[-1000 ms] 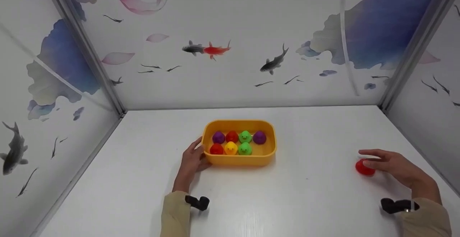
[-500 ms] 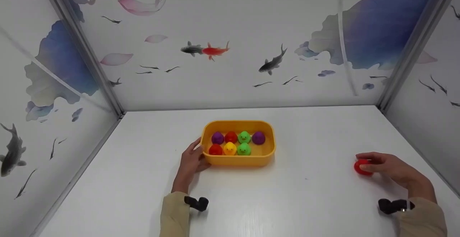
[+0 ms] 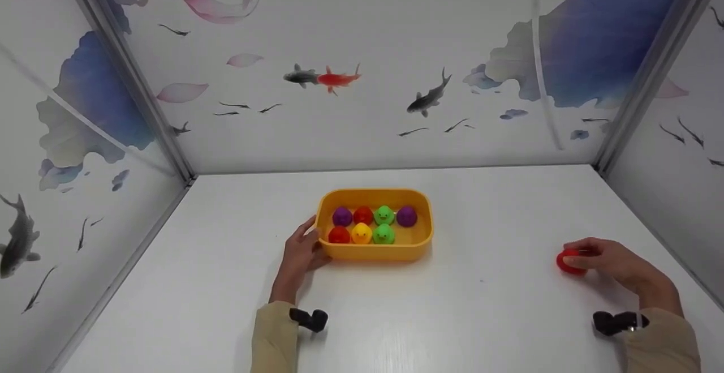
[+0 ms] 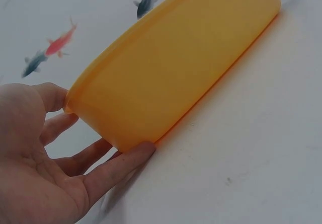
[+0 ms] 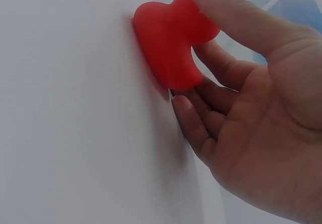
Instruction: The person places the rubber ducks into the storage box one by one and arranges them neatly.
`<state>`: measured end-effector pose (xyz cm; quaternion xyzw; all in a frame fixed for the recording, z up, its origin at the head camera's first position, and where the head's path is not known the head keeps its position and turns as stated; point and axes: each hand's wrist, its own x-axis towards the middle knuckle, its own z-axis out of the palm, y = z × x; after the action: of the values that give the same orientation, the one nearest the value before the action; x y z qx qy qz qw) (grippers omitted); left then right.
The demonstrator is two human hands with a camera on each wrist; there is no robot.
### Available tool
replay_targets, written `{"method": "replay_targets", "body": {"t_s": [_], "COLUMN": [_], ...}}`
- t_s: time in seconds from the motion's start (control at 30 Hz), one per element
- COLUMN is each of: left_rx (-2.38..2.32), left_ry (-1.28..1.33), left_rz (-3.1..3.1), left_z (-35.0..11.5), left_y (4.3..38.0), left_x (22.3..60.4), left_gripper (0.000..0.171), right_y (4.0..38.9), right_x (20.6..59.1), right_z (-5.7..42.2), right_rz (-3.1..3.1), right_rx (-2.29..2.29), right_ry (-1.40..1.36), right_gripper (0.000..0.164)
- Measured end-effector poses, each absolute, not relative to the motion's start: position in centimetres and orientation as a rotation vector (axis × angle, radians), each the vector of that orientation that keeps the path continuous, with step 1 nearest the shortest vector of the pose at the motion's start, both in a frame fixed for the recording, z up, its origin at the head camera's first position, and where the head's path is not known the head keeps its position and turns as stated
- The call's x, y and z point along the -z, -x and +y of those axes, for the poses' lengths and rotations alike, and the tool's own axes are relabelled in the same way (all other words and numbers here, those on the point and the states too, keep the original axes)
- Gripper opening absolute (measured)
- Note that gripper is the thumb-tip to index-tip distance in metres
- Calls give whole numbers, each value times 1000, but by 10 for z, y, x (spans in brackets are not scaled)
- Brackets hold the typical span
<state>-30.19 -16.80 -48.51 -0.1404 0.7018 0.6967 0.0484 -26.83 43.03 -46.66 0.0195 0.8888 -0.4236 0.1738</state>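
Observation:
My right hand (image 3: 616, 262) holds a red toy duck (image 3: 570, 262) low over the right part of the white table. The right wrist view gives the duck (image 5: 171, 38) from close by, with its beak beside the thumb and my fingers (image 5: 216, 63) curled behind and beneath it. At the left end of a yellow plastic bin (image 3: 376, 253), my left hand (image 3: 301, 250) grips the rim with the thumb, while the fingers lie along the end wall and lower corner. Inside the bin sit several small ducks: red, purple (image 3: 406, 215), green (image 3: 384, 234) and one yellow (image 3: 362, 234).
A white table (image 3: 452, 316) carries the bin near its middle. Panels printed with fish and blue shapes enclose it at the back (image 3: 362, 22), left and right, joined by grey metal posts (image 3: 650, 73).
My right thumb and fingers have closed around the red duck, which has shifted only slightly. The left hand and the bin stay where they were.

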Motion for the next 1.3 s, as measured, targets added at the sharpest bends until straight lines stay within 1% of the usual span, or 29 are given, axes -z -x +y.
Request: {"method": "replay_targets", "body": {"t_s": [0.23, 0.5, 0.8, 1.0, 1.3], "left_rx": [-2099, -2090, -2088, -2099, -2118], "left_ry": [382, 431, 430, 448, 450], "left_rz": [2195, 2173, 2162, 2147, 2140], "left_z": [-168, -167, -168, -168, -168], "left_y": [301, 303, 303, 303, 303], "left_x": [486, 484, 484, 484, 484], "left_gripper": [51, 51, 51, 51, 50], "right_y": [267, 273, 273, 274, 273], "right_x": [459, 439, 422, 411, 398], "right_z": [423, 402, 377, 362, 335], "right_rz": [2581, 2600, 2689, 2688, 2721], "right_rx": [1166, 1246, 1278, 1285, 1329], "right_ry": [-48, -21, 111, 92, 167], "right_gripper": [62, 73, 64, 67, 61]}}
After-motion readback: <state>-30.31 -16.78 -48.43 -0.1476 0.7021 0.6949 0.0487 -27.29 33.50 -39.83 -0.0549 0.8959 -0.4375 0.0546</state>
